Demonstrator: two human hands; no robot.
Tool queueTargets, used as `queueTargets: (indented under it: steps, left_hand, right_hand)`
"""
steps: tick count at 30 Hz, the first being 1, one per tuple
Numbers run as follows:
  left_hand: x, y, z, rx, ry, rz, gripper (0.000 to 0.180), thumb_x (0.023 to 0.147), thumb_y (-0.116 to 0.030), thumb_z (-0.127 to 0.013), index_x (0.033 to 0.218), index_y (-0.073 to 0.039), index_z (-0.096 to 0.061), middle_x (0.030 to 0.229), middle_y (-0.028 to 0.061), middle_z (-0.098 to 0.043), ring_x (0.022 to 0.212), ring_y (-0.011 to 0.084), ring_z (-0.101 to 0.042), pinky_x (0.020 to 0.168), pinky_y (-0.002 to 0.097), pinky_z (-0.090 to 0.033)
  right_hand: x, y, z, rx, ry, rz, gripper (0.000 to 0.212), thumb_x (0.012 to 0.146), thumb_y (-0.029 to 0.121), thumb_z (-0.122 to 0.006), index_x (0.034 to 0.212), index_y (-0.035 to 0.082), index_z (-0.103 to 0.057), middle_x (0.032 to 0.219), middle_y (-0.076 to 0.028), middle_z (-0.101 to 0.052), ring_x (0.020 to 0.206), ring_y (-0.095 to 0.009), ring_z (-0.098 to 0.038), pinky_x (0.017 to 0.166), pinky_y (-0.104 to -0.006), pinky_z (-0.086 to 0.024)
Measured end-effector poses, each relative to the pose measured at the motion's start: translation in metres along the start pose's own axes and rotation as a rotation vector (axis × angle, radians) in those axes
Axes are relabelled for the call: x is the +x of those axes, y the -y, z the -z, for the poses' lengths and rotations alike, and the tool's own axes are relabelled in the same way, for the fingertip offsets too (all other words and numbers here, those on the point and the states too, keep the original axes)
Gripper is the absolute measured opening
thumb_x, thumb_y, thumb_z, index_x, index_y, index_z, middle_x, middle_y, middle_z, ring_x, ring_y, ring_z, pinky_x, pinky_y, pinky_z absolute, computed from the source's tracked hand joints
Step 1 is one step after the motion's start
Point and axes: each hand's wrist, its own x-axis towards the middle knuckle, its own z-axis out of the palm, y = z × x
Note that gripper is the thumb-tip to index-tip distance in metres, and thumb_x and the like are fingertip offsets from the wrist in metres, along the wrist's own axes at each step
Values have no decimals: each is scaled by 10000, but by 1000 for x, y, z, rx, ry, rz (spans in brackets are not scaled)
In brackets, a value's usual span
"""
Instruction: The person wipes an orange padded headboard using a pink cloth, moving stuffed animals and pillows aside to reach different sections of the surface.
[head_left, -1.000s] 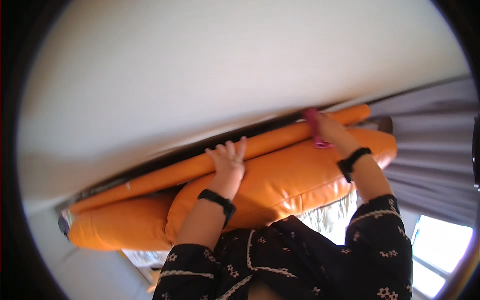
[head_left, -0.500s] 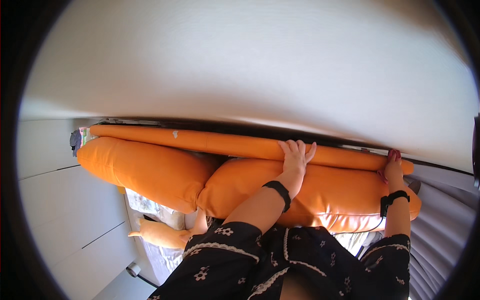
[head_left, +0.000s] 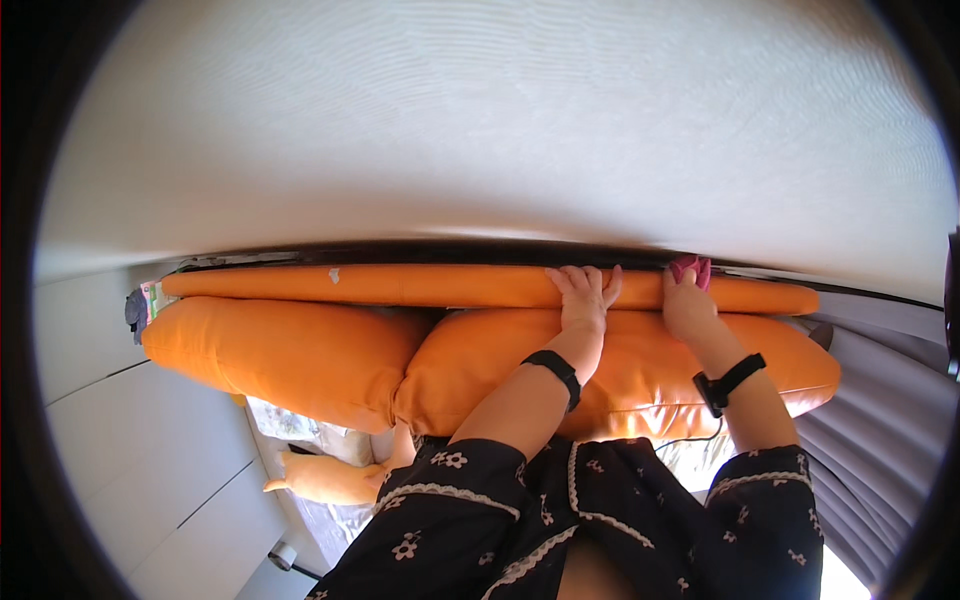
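Note:
A long orange sofa back edge (head_left: 450, 285) runs across the view along the wall. My left hand (head_left: 583, 300) lies on this edge right of the middle, fingers stretched over its top and thumb apart. To its right, my right hand (head_left: 688, 308) is closed on a pinkish-red cloth (head_left: 691, 268), which shows past the fingers at the back of the edge. Below the edge are two plump orange cushions, the left one (head_left: 280, 345) and the right one (head_left: 500, 355). Black bands circle both my wrists.
A pale wall (head_left: 480, 130) rises behind the sofa, with a dark narrow gap between. Grey curtains (head_left: 890, 390) hang at the right. White cabinet panels (head_left: 150, 450) stand at the left. A dark grey item (head_left: 135, 315) sits at the sofa's far left end. My bare leg (head_left: 325, 478) shows below.
My right hand has moved left along the sofa edge with the cloth, from near the right end to close beside my left hand. My left hand stays on the edge.

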Motion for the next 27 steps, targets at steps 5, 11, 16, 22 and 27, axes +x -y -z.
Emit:
queueTargets:
  steps: [5, 11, 16, 22, 27]
  left_hand:
    - [-7, 7, 10, 3, -11, -28, 858, 823, -208, -602, 1484, -222, -56, 1305, 191, -359, 1115, 429, -408, 912, 685, -298]
    - [-10, 9, 8, -27, -30, 30, 834, 844, -223, -578, 1473, -271, -33, 1347, 177, -317, 1164, 449, -379, 931, 715, -260]
    - [-14, 18, 9, -94, -93, -34, 781, 851, -212, -560, 1482, -212, -101, 1330, 186, -351, 1148, 438, -399, 933, 712, -263]
    - [-37, 95, -22, -640, -215, -409, 600, 870, -187, -555, 1415, -141, -308, 1484, 141, -239, 1365, 317, -224, 1052, 622, -179]
    - [-123, 246, -94, -591, -669, -105, 558, 719, -161, -717, 1224, -54, -504, 1209, 192, -525, 1150, 376, -464, 964, 503, -349]
  right_hand:
    - [0, 4, 7, 70, -42, -33, 497, 851, 109, -485, 1338, 121, -386, 1189, -229, -426, 934, -376, -617, 730, -454, -534]
    - [11, -3, 7, -32, -60, 42, 315, 915, 135, -396, 1209, 97, -503, 1208, -197, -437, 980, -348, -604, 724, -450, -541]
    - [5, 0, 10, -11, -112, 68, 571, 816, 119, -630, 1334, 99, -391, 1245, -207, -444, 989, -361, -594, 751, -435, -535]
    - [14, -1, -18, 112, -289, -38, 863, 776, 168, -701, 1424, 41, -146, 1289, -250, -410, 1081, -377, -549, 839, -448, -500]
    - [45, -17, -59, 175, -503, -164, 466, 855, 161, -545, 1251, -11, -370, 1132, -257, -545, 978, -395, -596, 806, -455, -510]
